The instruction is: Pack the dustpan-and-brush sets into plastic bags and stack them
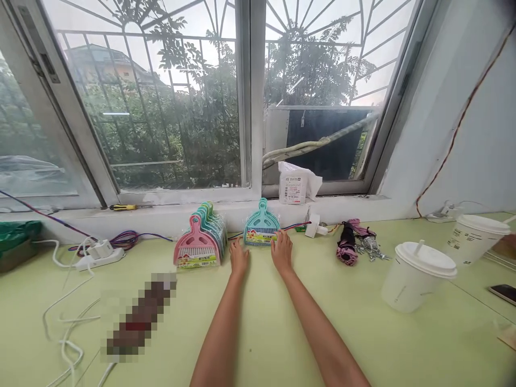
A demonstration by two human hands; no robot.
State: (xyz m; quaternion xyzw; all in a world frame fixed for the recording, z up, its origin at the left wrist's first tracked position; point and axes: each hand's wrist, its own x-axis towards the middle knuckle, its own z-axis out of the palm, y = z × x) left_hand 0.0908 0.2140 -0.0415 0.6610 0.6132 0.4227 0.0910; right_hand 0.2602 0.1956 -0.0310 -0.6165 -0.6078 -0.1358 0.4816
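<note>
A small teal dustpan-and-brush set (262,222) leans upright against the wall under the window sill, its label at the bottom. My left hand (238,258) touches its lower left corner and my right hand (281,251) touches its lower right corner; both rest on the green table (258,322) with fingers against the set. Just to the left stands a leaning stack of several such sets (200,242), the front one pink.
Two white lidded paper cups (417,276) (475,238) stand at the right, a phone (503,293) beyond them. A folded pink-black umbrella (349,242) and keys lie right of my hands. Power strip (101,252) and white cables lie left; a screwdriver (124,207) and tissue pack (296,184) rest on the sill.
</note>
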